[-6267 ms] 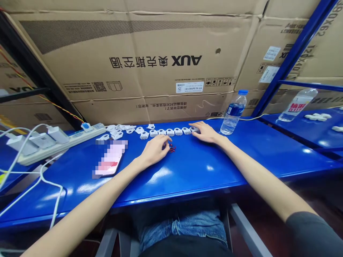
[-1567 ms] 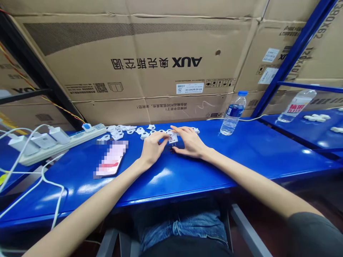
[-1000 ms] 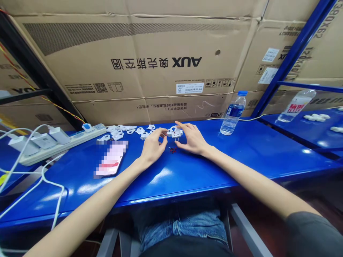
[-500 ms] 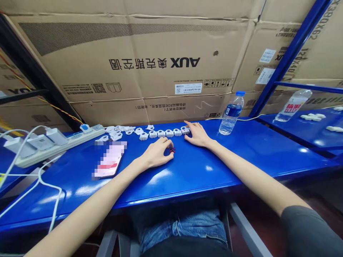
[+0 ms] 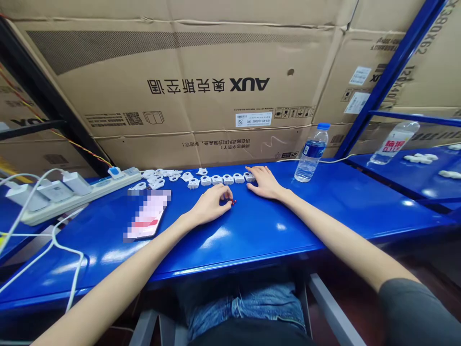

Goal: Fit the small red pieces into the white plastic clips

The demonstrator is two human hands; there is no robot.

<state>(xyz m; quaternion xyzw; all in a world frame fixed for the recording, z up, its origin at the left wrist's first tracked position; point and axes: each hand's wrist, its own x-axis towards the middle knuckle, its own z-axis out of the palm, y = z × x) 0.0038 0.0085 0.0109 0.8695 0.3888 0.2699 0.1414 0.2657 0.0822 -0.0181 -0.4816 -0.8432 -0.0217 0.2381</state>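
Observation:
My left hand [image 5: 213, 203] is above the middle of the blue table, its fingers curled and thumb pinching a small red piece [image 5: 234, 202] too small to identify. Mostly covered by the fingertips, that piece shows only at their right side. My right hand [image 5: 265, 182] rests on the table with fingers stretched forward and thumb apart. Its fingertips touch or lie beside the right-end piece [image 5: 248, 177] of a row of small white plug-like pieces [image 5: 227, 179] with ring-shaped tops. More white ring-shaped pieces [image 5: 156, 181] lie in a loose cluster farther left.
A phone [image 5: 149, 214], partly blurred, lies left of my left arm. A power strip [image 5: 108, 185] with white chargers [image 5: 76, 183] and cables stands at far left. A water bottle [image 5: 311, 153] stands right of my right hand. Large cardboard boxes [image 5: 216, 53] line the back.
My left fingers have shifted slightly over the small red piece, so less of it shows. My right fingers have drawn a little closer over the end white piece.

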